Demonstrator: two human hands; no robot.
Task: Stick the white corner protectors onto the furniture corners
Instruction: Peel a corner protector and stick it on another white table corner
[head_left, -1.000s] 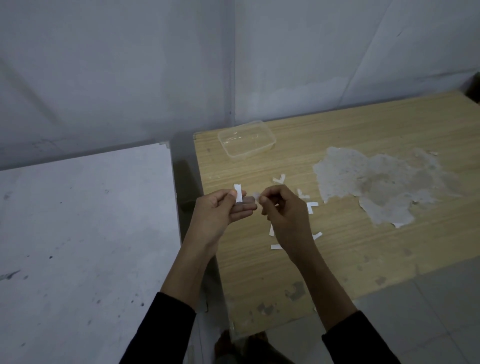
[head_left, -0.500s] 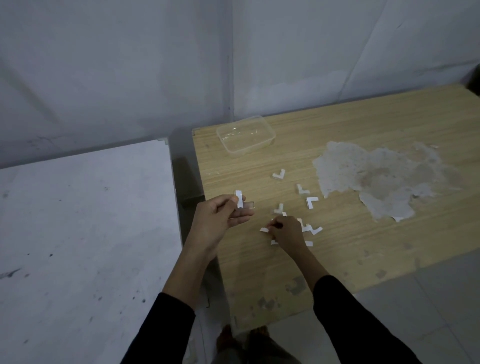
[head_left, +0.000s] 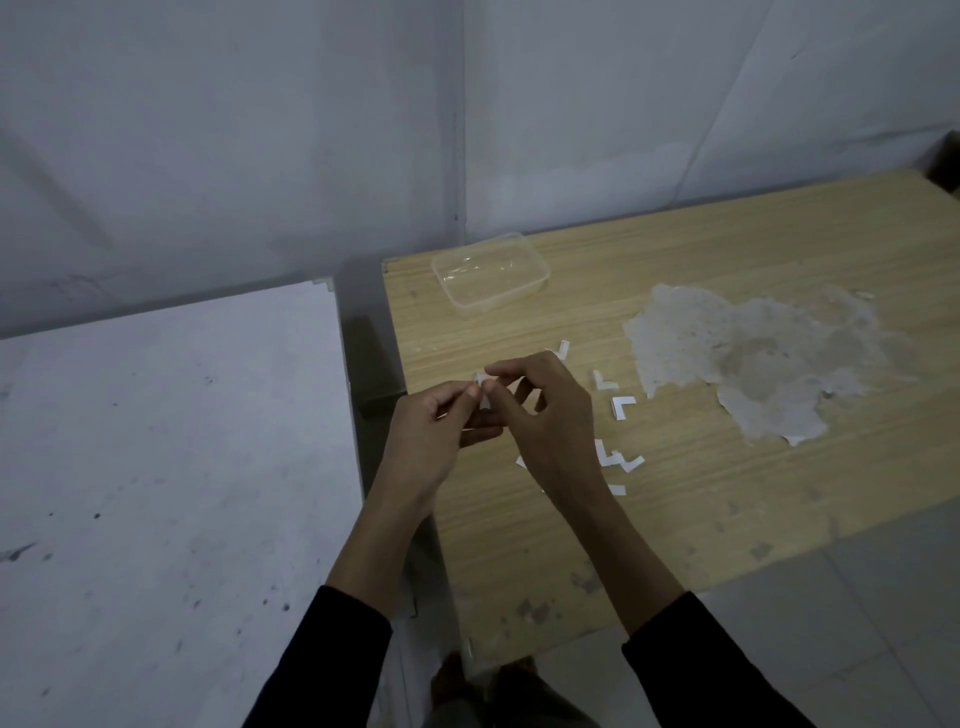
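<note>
Head view:
- left hand (head_left: 441, 431) pinches corner protector (head_left: 483, 397), thumb against forefinger
- protector roughly upright, mostly hidden
- right hand (head_left: 550, 421) meets it from right, fingertips nipping top edge; likely peeling backing
- both grips narrow, touching
- spare protectors (head_left: 623, 408): thin white L-shapes, flat on wood-grain surface (head_left: 727, 519), right of grip
- surface's far-left corner (head_left: 387, 266) beyond grip, left hand nearer

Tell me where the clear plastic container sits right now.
In the head view, the clear plastic container stands on the wooden table near its far left corner, beyond the loose white corner protectors and left of the worn grey patch.
</note>
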